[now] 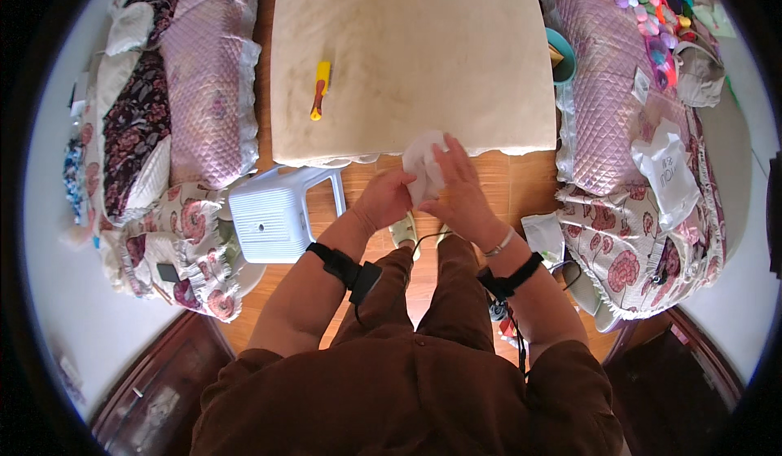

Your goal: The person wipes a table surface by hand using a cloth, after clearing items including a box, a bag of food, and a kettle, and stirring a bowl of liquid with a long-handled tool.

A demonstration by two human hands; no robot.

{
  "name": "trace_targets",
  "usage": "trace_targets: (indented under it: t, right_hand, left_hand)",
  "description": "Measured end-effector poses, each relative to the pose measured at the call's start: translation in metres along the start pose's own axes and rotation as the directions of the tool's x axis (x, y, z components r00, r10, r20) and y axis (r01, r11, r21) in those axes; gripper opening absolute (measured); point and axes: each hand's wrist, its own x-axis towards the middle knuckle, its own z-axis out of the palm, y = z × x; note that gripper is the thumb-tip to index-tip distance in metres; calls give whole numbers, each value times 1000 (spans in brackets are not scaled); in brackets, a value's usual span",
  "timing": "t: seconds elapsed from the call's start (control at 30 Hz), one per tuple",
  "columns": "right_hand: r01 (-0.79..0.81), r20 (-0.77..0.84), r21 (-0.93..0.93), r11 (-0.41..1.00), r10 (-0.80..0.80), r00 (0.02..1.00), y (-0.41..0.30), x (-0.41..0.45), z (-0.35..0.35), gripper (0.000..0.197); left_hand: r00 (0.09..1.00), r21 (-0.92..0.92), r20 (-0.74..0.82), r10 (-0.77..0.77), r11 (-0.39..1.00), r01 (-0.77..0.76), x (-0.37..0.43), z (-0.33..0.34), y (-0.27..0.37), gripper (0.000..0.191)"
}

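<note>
My left hand (386, 198) holds a thin white piece of cloth or tissue (421, 165) between its thumb and fingers, just off the near edge of the cloth-covered table (427, 58). Against the other side of the white piece lies my right hand (459, 190), its fingers stretched out and a bracelet at its wrist. Whether the right fingers grip it cannot be told. On the table's left part lies a brush or similar tool with a yellow and brown handle (319, 92). Both my forearms wear black straps.
A light blue plastic stool (269, 224) lies tipped at the table's near left. Quilt-covered seats (208, 77) flank both sides. A teal bin (565, 55) stands right of the table. Yarn balls (660, 3) and a white plastic bag (667, 172) lie on the right seat. Cables hang near my legs.
</note>
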Motion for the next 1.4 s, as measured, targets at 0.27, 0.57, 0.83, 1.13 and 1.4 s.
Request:
trace_targets:
  t: [0.27,0.57,0.83,1.13,1.4]
  right_hand:
    - [51,70,-53,997,-47,996,68,19,5,24]
    - [-254,-408,-81,964,201,891,189,61,-120,18]
    - [-616,-387,131,777,612,690,338,136,-245,33]
    - [-553,-126,733,396,878,462,403,165,-269,60]
    - [-248,-82,-354,902,234,969,314,154,-134,76]
  left_hand:
    - [949,-205,276,156,974,-100,38,21,-37,52]
    - [994,114,99,39,992,-50,148,88,-15,51]
    - [636,808,-544,547,137,573,201,-17,27,90]
    - [599,659,-673,434,-15,752,209,-26,21,107]
    - [611,684,-678,408,47,728,206,-18,24,105]
